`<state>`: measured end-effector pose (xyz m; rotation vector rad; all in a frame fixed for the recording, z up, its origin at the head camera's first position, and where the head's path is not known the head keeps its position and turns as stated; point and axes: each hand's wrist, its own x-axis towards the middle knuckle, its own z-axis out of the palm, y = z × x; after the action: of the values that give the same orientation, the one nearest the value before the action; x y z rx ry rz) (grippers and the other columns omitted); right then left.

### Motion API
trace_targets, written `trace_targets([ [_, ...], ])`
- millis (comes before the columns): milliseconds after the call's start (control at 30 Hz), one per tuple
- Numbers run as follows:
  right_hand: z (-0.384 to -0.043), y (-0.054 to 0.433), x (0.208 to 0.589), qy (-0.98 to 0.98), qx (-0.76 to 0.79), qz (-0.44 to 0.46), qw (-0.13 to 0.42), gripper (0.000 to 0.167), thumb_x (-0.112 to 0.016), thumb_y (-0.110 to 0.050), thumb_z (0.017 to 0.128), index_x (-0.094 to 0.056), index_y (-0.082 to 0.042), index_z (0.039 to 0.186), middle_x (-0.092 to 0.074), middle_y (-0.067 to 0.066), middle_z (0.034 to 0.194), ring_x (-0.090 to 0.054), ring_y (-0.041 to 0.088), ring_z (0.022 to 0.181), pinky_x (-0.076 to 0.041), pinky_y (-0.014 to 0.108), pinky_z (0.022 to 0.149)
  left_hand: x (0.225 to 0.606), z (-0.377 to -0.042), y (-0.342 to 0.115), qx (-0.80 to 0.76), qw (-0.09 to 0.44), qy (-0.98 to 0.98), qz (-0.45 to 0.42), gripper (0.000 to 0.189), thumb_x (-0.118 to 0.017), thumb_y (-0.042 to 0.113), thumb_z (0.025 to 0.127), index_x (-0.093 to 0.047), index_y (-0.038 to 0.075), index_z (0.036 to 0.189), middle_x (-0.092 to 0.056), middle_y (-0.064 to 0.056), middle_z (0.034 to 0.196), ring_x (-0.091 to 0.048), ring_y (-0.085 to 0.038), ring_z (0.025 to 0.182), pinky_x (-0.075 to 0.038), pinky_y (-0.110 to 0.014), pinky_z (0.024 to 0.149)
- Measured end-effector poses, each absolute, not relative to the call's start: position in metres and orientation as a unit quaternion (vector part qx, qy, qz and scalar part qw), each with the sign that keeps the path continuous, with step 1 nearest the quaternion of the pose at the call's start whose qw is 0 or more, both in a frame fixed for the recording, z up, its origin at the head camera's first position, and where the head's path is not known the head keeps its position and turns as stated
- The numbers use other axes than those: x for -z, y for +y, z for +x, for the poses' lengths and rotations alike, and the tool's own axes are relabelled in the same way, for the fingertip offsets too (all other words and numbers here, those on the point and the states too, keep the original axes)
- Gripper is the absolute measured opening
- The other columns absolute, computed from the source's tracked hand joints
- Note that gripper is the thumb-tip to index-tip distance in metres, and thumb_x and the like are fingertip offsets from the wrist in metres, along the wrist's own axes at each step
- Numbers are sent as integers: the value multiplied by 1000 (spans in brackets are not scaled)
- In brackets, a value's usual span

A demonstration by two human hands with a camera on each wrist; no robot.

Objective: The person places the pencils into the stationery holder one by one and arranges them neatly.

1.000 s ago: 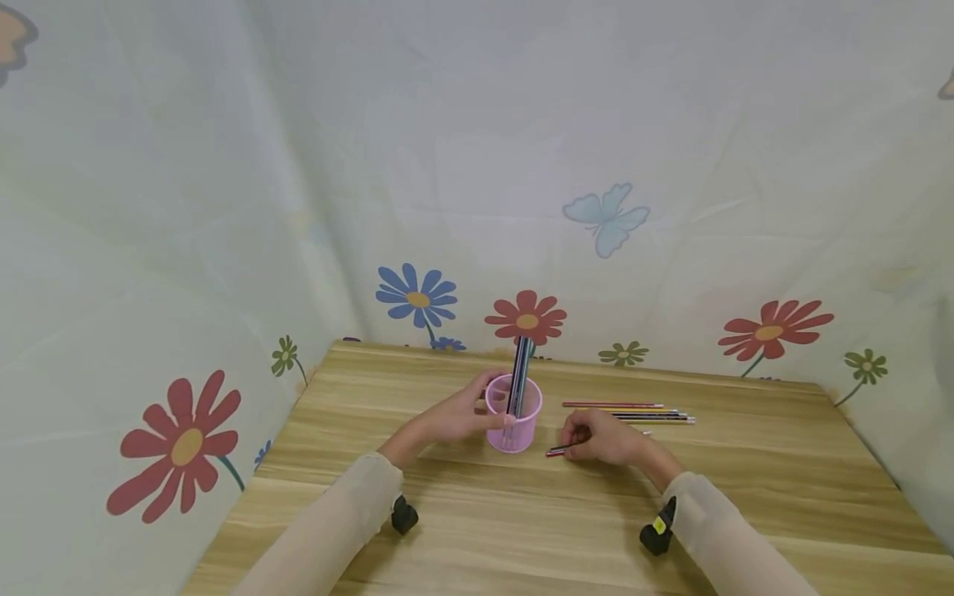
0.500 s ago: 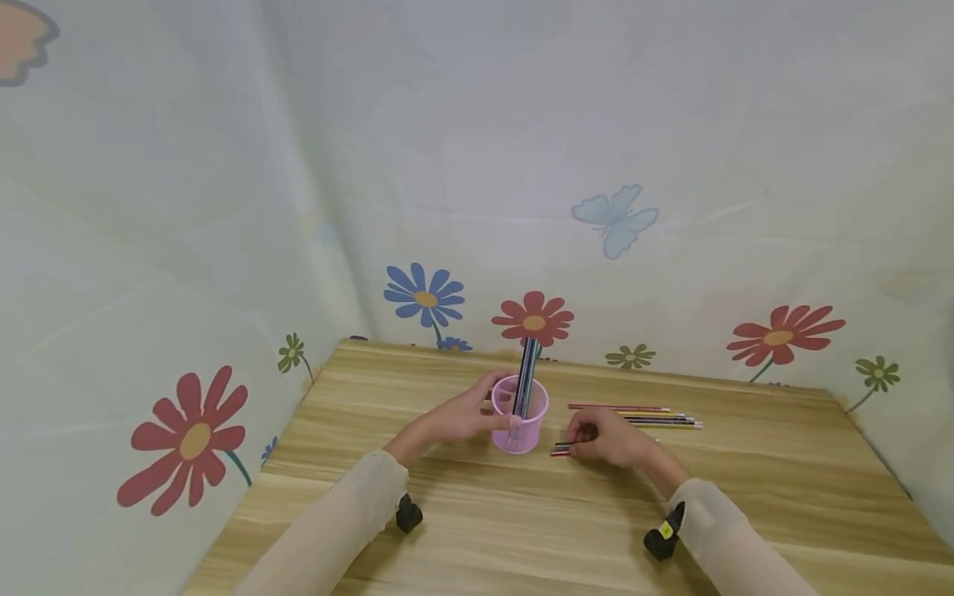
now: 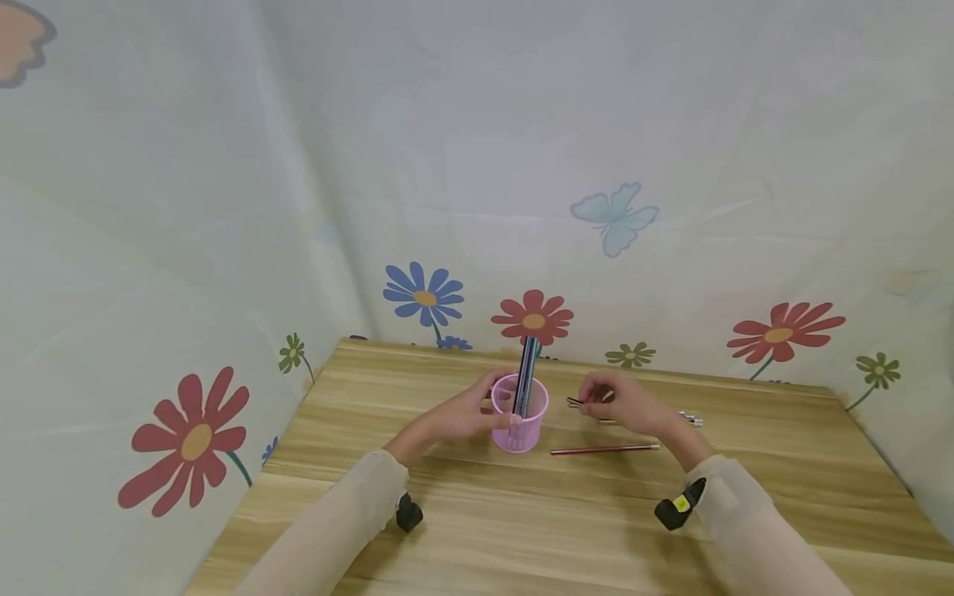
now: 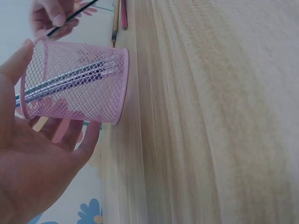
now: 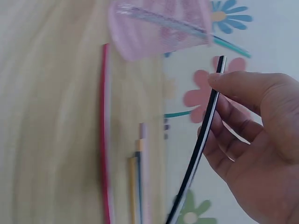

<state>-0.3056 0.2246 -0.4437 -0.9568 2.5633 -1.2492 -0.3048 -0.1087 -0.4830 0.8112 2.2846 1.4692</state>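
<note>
My left hand [image 3: 462, 415] grips a pink mesh pencil cup [image 4: 114, 88], thumb on one side and fingers round the other. Dark striped pencils [image 3: 527, 364] lean inside it, rising well above the rim. To the right of the cup, my right hand [image 3: 629, 404] is raised over the table. Between thumb and fingers it pinches a black pencil with white stripes [image 5: 204, 133], its near end pointing toward the cup in the head view. Below this hand, a red pencil [image 3: 599, 450] lies alone on the wood.
More pencils [image 5: 140, 182] lie in a loose row behind the red one, partly hidden by my right hand in the head view. The wooden table [image 3: 477, 530] ends at the back against a light cloth [image 3: 477, 165] printed with flowers and a butterfly.
My right hand has lifted from the table, moving up and slightly right with the black pencil. The red pencil beside it stays behind, now fully visible. My left hand still holds the cup.
</note>
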Motion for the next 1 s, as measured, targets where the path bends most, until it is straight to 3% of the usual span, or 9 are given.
trace_targets([
  [467, -307, 219, 374, 842, 457, -285, -19, 11, -72, -11, 102, -71, -3, 110, -70, 10, 104, -67, 28, 97, -58, 26, 84, 483, -305, -109, -510, 153, 799, 280, 86, -79, 36, 97, -28, 17, 165, -41, -5, 159, -44, -23, 146, -46, -45, 116],
  [733, -302, 209, 345, 818, 507, -266, -52, 18, -72, -18, 104, -66, -4, 113, -70, 13, 107, -69, 21, 91, -58, 27, 71, 484, -306, -109, -505, 151, 803, 278, 88, -80, 39, 97, -28, 20, 165, -40, -3, 160, -42, -21, 147, -46, -44, 116],
  [1000, -299, 192, 336, 759, 589, -260, -95, 19, -72, -14, 103, -65, 0, 112, -69, 12, 103, -70, 23, 93, -60, 25, 86, 482, -303, -109, -506, 149, 803, 276, 87, -78, 39, 98, -27, 16, 165, -41, -6, 159, -43, -23, 147, -45, -45, 117],
])
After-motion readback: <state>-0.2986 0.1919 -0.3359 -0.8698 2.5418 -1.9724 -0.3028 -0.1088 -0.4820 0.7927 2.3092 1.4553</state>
